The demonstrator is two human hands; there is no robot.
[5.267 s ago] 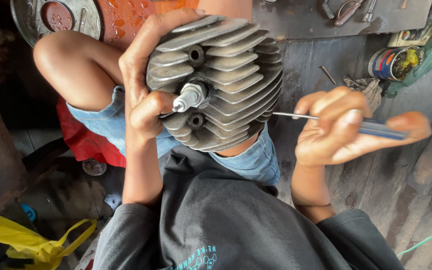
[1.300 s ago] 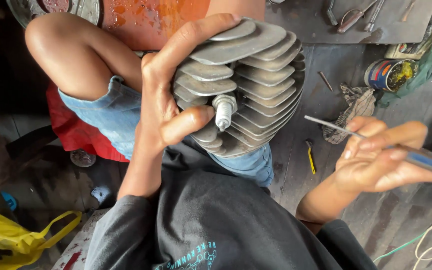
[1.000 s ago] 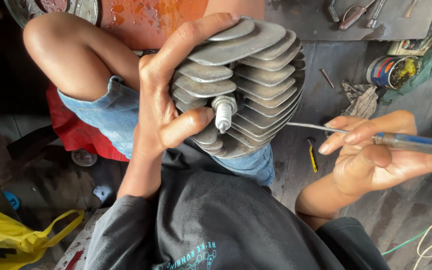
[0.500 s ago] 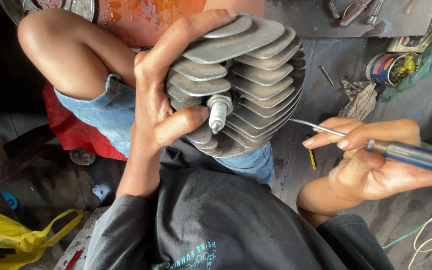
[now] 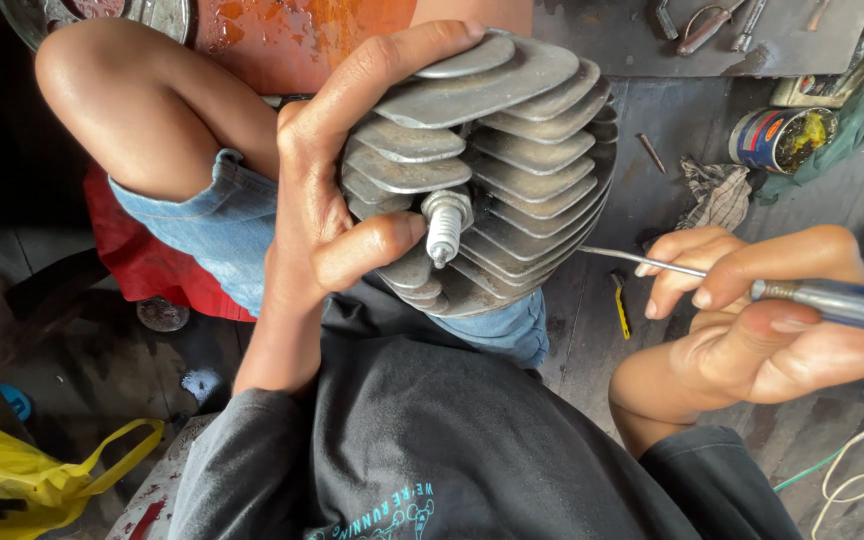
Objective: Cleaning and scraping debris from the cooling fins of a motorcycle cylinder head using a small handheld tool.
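We are in a rough repair workshop, working low over the ground. The dark, grimy floor (image 5: 672, 180) around us is littered with a loose bolt (image 5: 651, 153), an oily rag (image 5: 718, 195) and an open paint tin (image 5: 782, 138). A rusty orange metal panel (image 5: 302, 35) stands ahead, and worn hand tools (image 5: 712, 22) lie on a stained grey slab (image 5: 602, 25). A finned engine cylinder head (image 5: 512, 160) with its spark plug (image 5: 445, 225) sits in our grip.

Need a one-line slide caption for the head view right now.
Left hand grips a finned grey engine cylinder head with a spark plug; right hand holds a blue-handled screwdriver beside it.
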